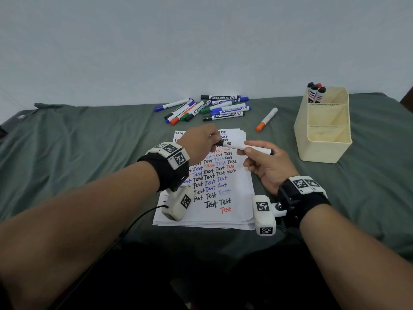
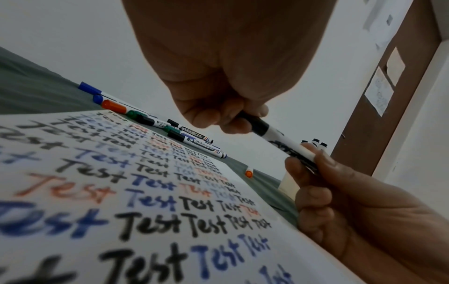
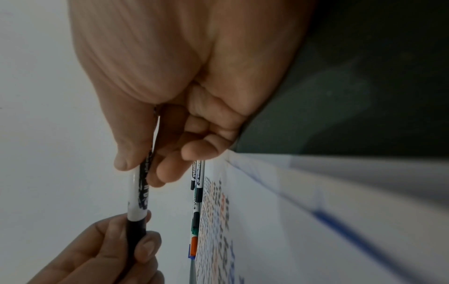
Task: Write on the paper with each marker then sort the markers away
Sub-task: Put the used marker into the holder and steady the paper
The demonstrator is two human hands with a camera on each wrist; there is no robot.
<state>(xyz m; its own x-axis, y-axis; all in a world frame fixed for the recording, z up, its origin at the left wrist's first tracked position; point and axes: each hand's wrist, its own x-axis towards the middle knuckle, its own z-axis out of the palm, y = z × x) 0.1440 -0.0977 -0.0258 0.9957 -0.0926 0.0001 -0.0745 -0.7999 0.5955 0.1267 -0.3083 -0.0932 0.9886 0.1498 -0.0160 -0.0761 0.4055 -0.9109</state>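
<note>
Marker (image 1: 244,147) with a black cap hangs level above the paper (image 1: 232,217), held at both ends: the right hand (image 1: 267,166) pinches the white barrel between thumb and fingertips, and the left hand (image 1: 202,142) curls its fingers round the cap. Whether the cap is coming off or going on cannot be told. Under both hands the paper is already covered with rows of "Test" in black, blue and red, so much of the writing looks done. Beyond the left hand a heap of markers (image 1: 206,108) lies loose on the green cloth (image 1: 78,148), which suggests plenty still to test and sort. One orange-capped marker (image 1: 266,119) lies alone past the right hand. Farther right of it, the cream box (image 1: 324,151) holds only a few markers (image 1: 315,92) in its far compartment, so sorting seems barely begun.
</note>
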